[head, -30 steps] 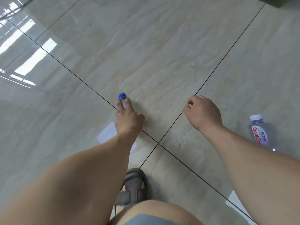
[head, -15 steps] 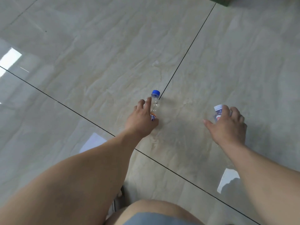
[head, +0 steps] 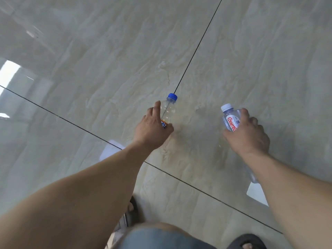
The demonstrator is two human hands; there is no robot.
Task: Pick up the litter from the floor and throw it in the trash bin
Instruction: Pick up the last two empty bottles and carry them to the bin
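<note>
A clear plastic bottle with a blue cap (head: 169, 106) and an orange label is gripped by my left hand (head: 152, 130), cap pointing away from me. My right hand (head: 248, 133) grips a second clear bottle with a white cap and a red-lettered label (head: 230, 118). Each hand covers the lower half of its bottle. Both bottles are low over the glossy beige floor tiles (head: 107, 51); whether they still touch the floor I cannot tell. No trash bin is in view.
Dark grout lines cross the floor. My knee in grey shorts (head: 158, 238) and my sandalled feet (head: 248, 242) fill the bottom edge. Window light reflects off the tiles at the left.
My right hand reached right to the white-capped bottle and closed round it. My left hand kept its hold on the blue-capped bottle, and more of that bottle shows now.
</note>
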